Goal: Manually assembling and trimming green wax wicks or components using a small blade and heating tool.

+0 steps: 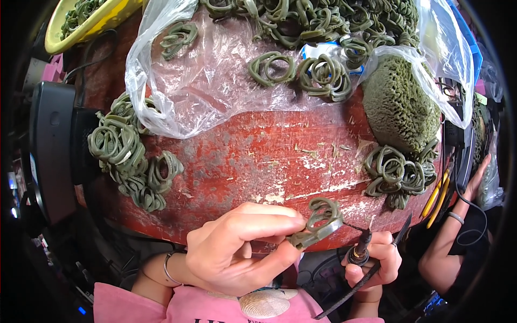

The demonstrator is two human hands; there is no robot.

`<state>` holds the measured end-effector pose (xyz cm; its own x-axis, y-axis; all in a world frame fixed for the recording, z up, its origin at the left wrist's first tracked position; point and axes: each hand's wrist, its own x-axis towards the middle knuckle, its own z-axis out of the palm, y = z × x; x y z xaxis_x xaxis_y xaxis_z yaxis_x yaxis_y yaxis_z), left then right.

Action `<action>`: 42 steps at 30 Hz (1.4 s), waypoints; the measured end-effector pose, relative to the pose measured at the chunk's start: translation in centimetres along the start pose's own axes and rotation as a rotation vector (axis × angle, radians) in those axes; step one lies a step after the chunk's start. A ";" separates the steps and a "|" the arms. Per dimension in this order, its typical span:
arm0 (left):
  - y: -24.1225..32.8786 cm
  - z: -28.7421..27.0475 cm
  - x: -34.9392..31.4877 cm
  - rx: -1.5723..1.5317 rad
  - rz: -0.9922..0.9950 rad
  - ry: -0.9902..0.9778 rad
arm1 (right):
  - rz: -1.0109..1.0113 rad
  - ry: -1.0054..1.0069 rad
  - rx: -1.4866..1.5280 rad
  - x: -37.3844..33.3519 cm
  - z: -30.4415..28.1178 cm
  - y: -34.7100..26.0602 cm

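Note:
Between the thumb and fingers of my left hand is a green, wax-like ring piece made of several joined loops. My right hand grips a dark pen-like tool, similar to a soldering iron, whose thin tip reaches the right side of the ring piece or very near it. A long dark rod with a pointed end also runs through my right hand; its kind is unclear. Both hands are just off the near edge of the worn red table.
Green ring pieces lie in clusters at left, right and on clear plastic sheeting. A pitted green lump stands at right. Nearby are a yellow basket, a dark box-shaped device, yellow-handled pliers and another person's arm.

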<state>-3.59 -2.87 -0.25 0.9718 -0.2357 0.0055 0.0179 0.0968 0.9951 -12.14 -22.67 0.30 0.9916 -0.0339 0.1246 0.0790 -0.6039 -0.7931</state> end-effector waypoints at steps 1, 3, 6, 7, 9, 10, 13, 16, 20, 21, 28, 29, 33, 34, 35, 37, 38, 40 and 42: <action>-0.1 0.0 0.0 -0.009 0.003 0.000 | -0.003 0.013 0.015 -0.2 0.0 0.1; -0.2 0.0 -0.1 -0.015 0.011 0.000 | -0.011 0.029 0.033 -0.5 0.2 0.4; -0.3 0.1 -0.2 -0.032 0.000 0.004 | 0.009 0.040 0.078 -0.8 0.4 0.7; -0.3 0.1 -0.2 -0.037 -0.005 0.006 | -0.027 0.038 0.041 -0.5 0.4 0.7; -0.3 0.2 -0.1 -0.041 -0.009 0.009 | -0.064 0.036 0.006 -0.3 0.4 0.6; -0.2 0.2 -0.1 -0.020 0.010 0.016 | -0.074 0.026 -0.033 -0.2 0.4 0.6; -0.1 0.3 -0.1 0.004 0.030 0.027 | -0.080 0.009 -0.081 0.0 0.4 0.2; -0.1 0.3 -0.2 0.006 0.028 0.035 | -0.078 -0.009 -0.103 0.2 0.2 0.0; 0.0 0.3 0.0 0.000 0.014 0.034 | -0.083 -0.008 -0.114 0.3 0.3 0.0; 0.0 0.4 -0.1 0.005 0.015 0.038 | -0.086 -0.010 -0.109 0.4 0.3 0.1; 0.5 -0.4 0.7 0.167 0.060 -0.211 | -0.063 0.063 -0.067 -0.8 0.0 1.0; 0.5 -0.4 0.8 0.172 0.065 -0.207 | -0.048 0.103 -0.018 -1.2 -0.1 1.3; 0.2 0.3 1.2 0.119 0.150 -0.208 | -0.019 0.281 -0.043 -1.4 -0.9 1.4; 0.0 0.2 1.0 0.092 0.127 -0.155 | -0.010 0.278 -0.068 -1.1 -1.3 1.4; -0.1 0.2 0.8 0.056 0.100 -0.108 | 0.066 0.369 -0.022 -0.9 -1.2 1.2; 0.0 0.6 0.4 0.049 0.058 -0.037 | 0.083 0.478 -0.017 0.6 -2.3 1.0; -0.1 0.4 0.2 -0.063 0.018 -0.015 | 0.165 0.573 0.065 1.9 -2.5 0.1; 0.0 0.0 0.7 -0.172 -0.009 0.002 | 0.266 0.557 0.257 2.8 -2.7 -1.1; 0.7 -0.5 1.1 -0.283 -0.196 -0.035 | 0.199 0.457 0.291 3.1 -2.1 -1.7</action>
<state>-2.37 -2.61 0.44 0.9349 -0.3087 -0.1750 0.2727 0.3096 0.9109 -9.37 -23.45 3.26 0.8505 -0.5042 0.1498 -0.0154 -0.3085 -0.9511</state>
